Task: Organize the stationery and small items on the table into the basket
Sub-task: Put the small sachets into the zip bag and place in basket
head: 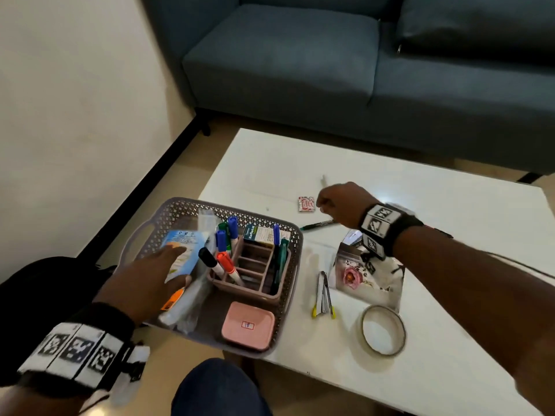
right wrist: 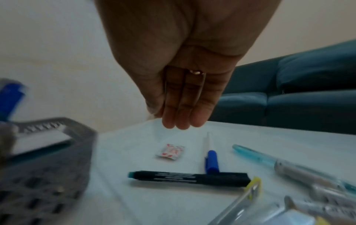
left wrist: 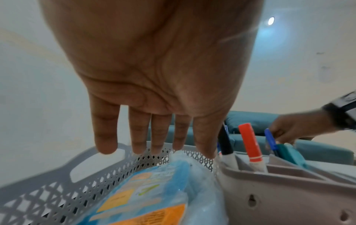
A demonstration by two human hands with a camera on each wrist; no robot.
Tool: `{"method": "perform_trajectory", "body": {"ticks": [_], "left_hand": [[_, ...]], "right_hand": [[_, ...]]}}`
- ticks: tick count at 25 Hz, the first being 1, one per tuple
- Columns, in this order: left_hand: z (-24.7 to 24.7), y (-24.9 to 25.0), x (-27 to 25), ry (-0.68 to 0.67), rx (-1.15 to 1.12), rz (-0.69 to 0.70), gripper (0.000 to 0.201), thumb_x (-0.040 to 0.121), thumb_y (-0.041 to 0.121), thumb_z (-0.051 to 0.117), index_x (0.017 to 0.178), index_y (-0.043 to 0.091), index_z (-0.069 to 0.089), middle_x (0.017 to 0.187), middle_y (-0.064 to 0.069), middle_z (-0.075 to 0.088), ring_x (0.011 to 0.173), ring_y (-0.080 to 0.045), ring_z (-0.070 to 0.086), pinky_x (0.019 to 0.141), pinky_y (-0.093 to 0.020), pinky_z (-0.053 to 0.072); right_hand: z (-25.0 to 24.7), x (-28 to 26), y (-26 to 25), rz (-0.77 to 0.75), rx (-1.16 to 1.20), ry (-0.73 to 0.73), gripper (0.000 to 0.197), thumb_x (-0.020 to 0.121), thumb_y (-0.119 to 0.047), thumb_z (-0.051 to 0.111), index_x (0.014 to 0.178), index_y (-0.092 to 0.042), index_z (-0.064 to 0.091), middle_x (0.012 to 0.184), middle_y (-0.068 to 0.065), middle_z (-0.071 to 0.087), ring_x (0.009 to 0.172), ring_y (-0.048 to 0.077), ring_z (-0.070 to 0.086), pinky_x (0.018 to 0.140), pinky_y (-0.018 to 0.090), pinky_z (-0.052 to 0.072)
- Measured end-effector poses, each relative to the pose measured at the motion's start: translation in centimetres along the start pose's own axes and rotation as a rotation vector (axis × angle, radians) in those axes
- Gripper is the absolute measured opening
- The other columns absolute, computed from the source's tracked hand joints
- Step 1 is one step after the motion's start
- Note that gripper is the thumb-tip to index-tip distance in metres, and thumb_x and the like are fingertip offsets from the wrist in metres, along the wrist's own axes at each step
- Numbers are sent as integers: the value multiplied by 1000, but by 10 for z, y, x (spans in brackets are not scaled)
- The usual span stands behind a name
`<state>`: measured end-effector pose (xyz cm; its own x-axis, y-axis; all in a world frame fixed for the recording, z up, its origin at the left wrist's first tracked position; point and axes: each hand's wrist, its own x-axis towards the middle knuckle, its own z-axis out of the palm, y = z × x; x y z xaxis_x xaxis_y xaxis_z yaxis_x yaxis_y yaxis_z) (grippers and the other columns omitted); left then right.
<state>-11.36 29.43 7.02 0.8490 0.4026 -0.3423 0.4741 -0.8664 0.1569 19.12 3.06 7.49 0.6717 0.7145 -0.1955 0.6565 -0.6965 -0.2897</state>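
looking into our grey lattice basket [head: 168, 211] on the white counter [head: 420, 211], we see a pink divided organizer [head: 255, 291] holding upright markers [head: 225, 264], a small box [head: 258, 234], a pink case [head: 247, 325], and a blue-orange packet [head: 183, 250]. our left grip [head: 144, 283] hovers flat, fingers straight, over that packet. our right grip [head: 342, 202], fingers straight and together, holds nothing above a black marker [right wrist: 189, 178] and red-white sachet [right wrist: 170, 152].
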Motion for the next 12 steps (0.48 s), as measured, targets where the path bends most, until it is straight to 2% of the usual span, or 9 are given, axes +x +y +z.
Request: {"method": "perform_trajectory", "body": {"ticks": [2,4,5,7,9,12], "left_hand": [[3,6,-21,141,-51,24,44,87,49,66,124,27,58,123,-4,65,109,-25,63,86,-38,51],[12,8,-32,174,-77,11,32,80,48,74,103,30,60,98,3,63,92,-21,63,74,-34,50],[18,9,-33,156,-69,7,31,79,50,75,99,33,59,92,6,60,87,-18,62,71,-32,49],[32,5,-33,115,-31,30,32,80,53,71,102,33,58,90,8,61,82,-17,63,67,-32,52],[45,2,-29,79,30,20,38,80,56,63,109,31,58,92,6,64,79,-18,66,63,-33,56],[56,7,-29,51,101,-33,43,76,49,72,108,29,52,92,1,63,71,-21,66,54,-35,56]], "right_hand": [[10,44,10,1,-190,-73,19,95,-24,58,109,-20,68,111,6,69,100,26,65,84,34,52],[23,76,14,-26,-306,-130,26,93,-26,62,118,-21,64,121,7,64,109,28,62,88,36,50],[29,90,15,-50,-340,-156,32,93,-28,63,124,-21,60,125,8,62,114,28,60,92,38,49],[40,108,14,-81,-388,-193,47,90,-33,66,133,-20,53,129,8,59,118,30,58,95,40,49],[49,117,11,-95,-447,-208,55,86,-36,69,135,-19,50,128,8,58,116,31,59,90,39,50],[56,124,3,-94,-495,-216,42,83,-33,72,118,-15,59,116,7,62,106,30,62,74,33,47]]}}
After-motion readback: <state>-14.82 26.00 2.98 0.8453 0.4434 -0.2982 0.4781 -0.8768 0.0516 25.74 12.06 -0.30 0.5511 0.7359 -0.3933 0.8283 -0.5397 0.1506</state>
